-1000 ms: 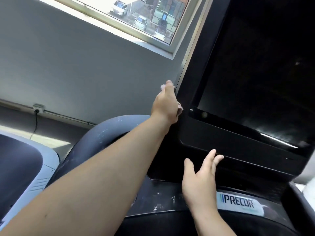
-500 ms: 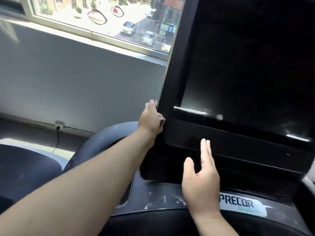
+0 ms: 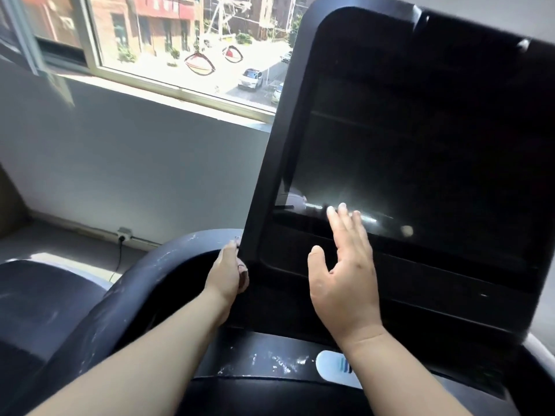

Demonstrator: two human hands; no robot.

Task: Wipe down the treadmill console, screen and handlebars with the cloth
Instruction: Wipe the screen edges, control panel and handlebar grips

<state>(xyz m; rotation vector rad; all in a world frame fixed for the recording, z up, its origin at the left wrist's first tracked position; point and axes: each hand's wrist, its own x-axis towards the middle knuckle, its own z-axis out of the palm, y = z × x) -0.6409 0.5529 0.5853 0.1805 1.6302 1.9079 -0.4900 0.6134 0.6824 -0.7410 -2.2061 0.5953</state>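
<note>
The treadmill's big black screen [image 3: 420,139] sits in a black console housing [image 3: 270,181]. My left hand [image 3: 226,274] is at the housing's lower left edge, fingers curled behind it. A small dark scrap of cloth [image 3: 244,273] shows at the palm; the rest of the cloth is hidden. My right hand [image 3: 345,271] is flat with straight fingers over the bezel below the screen, fingertips at the screen's bottom edge. Below lies the scuffed console deck [image 3: 264,361] with a pale logo plate [image 3: 333,367]. A curved grey handlebar [image 3: 141,280] arcs at the left.
A window [image 3: 186,49] with a street and parked cars behind it is at the upper left, over a grey wall. A wall socket with a cord [image 3: 123,235] sits low on that wall. Part of another machine [image 3: 39,295] is at the far left.
My left hand has slid down the console's left edge to its lower corner. My right hand has risen from the lower panel to the screen's bottom edge. The view has tilted upward.
</note>
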